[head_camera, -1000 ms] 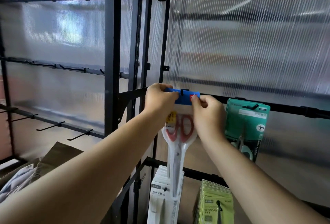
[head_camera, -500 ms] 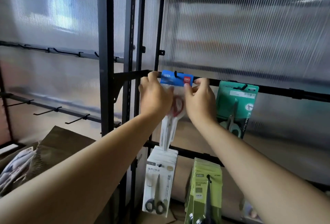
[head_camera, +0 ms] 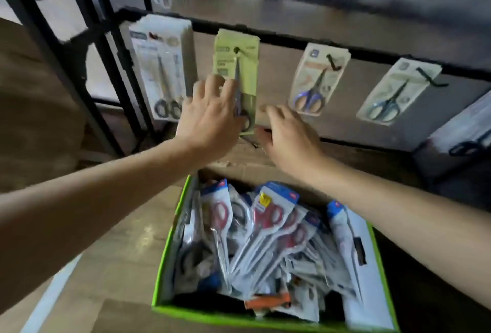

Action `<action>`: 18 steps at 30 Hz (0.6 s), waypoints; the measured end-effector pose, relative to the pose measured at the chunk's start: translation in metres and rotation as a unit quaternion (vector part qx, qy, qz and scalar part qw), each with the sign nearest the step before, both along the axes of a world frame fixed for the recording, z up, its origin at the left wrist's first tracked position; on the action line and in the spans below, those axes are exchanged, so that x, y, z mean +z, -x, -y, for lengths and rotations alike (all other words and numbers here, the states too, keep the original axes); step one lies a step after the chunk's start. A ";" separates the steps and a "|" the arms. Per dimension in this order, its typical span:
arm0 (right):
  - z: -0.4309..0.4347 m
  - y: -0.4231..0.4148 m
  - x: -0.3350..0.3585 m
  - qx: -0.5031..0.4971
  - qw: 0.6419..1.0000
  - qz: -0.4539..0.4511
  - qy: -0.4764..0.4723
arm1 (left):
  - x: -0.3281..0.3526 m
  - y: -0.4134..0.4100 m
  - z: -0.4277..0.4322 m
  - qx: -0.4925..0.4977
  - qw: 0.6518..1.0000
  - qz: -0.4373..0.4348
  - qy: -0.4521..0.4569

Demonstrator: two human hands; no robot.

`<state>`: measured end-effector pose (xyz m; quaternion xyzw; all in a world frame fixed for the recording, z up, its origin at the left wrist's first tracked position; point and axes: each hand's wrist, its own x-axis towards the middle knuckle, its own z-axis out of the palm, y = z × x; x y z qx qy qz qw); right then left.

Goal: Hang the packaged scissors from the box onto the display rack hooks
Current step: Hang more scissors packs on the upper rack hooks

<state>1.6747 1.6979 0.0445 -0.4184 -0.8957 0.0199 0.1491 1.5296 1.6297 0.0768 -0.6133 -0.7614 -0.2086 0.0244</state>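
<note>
Display rack (head_camera: 292, 41) behind, left hand (head_camera: 210, 122) and right hand (head_camera: 289, 136) empty, fingers loose, packaged scissors (head_camera: 265, 226) in box (head_camera: 168, 247) below.

I can't read a single word here. The print on the green pack (head_camera: 236, 67) behind my left hand (head_camera: 210, 117) is blurred, and so are the labels on the white pack (head_camera: 159, 67) beside it. The blue headers and the yellow sticker (head_camera: 264, 198) on the packaged scissors (head_camera: 268, 229) in the box (head_camera: 170, 247) are too small to make out.
</note>
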 end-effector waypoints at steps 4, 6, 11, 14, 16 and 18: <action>0.006 -0.051 -0.048 -0.020 0.997 0.049 0.056 | -0.057 -0.049 0.012 -0.041 0.993 -0.023 0.106; 0.010 -0.070 -0.068 -0.042 0.991 0.088 0.096 | -0.081 -0.066 0.015 -0.058 0.988 -0.025 0.144; 0.015 -0.099 -0.111 -0.074 0.967 0.179 0.168 | -0.122 -0.088 0.016 -0.077 0.966 -0.016 0.247; 0.011 -0.109 -0.122 -0.123 0.950 0.146 0.246 | -0.133 -0.095 0.013 -0.097 0.951 0.022 0.293; 0.010 -0.117 -0.128 -0.136 0.934 0.126 0.307 | -0.139 -0.098 0.011 -0.094 0.942 0.050 0.319; 0.014 -0.124 -0.132 -0.131 0.918 0.126 0.351 | -0.144 -0.100 0.008 -0.083 0.934 0.077 0.339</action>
